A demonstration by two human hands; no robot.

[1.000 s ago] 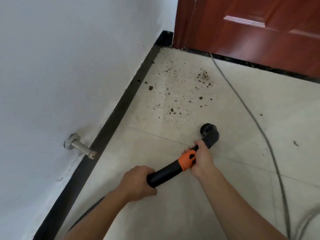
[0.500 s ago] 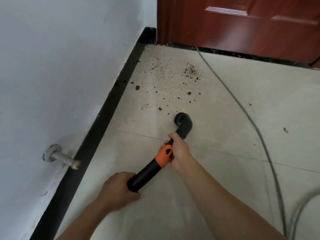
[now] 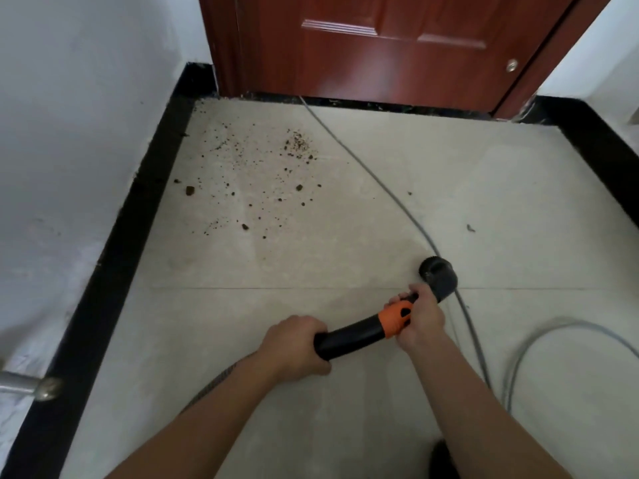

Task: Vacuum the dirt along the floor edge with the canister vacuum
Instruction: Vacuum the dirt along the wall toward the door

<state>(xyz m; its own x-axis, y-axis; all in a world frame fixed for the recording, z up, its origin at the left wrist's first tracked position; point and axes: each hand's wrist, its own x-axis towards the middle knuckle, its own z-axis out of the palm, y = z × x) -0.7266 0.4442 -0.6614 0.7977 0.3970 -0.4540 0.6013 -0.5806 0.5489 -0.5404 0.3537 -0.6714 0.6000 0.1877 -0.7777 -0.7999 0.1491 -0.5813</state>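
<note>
We grip the black vacuum wand (image 3: 349,337) in both hands: the left hand (image 3: 297,347) has its fingers wrapped round the rear end, and the right hand (image 3: 420,321) has its fingers clamped at the orange collar (image 3: 396,318), just behind the elbow nozzle (image 3: 439,274). The nozzle sits by the tile joint, right beside the grey cable (image 3: 380,181); we cannot tell whether it touches the floor (image 3: 311,257). The dirt (image 3: 249,174) lies scattered well apart from it, near the black baseboard (image 3: 138,219) and towards the red door (image 3: 380,46).

Dirt (image 3: 249,174) between baseboard (image 3: 138,209) and cable (image 3: 380,181)
</note>
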